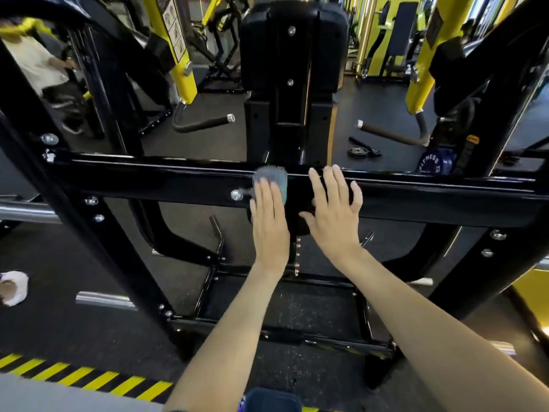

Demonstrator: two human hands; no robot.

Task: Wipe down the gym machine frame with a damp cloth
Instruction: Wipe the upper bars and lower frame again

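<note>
A black horizontal crossbar (148,176) of the gym machine frame runs across the middle of the view. A grey-blue cloth (274,178) lies flat against the bar near its centre. My left hand (269,221) presses on the cloth with straight fingers, covering its lower part. Just to the right, my right hand (334,212) rests flat on the bar with its fingers spread, apart from the cloth and holding nothing.
Black slanted uprights (89,233) flank the bar on both sides. A black padded seat back (292,49) stands behind it. Yellow arms with grip handles (205,121) hang beyond. A blue weight plate (436,162) lies at right. Yellow-black hazard tape (89,379) marks the floor edge.
</note>
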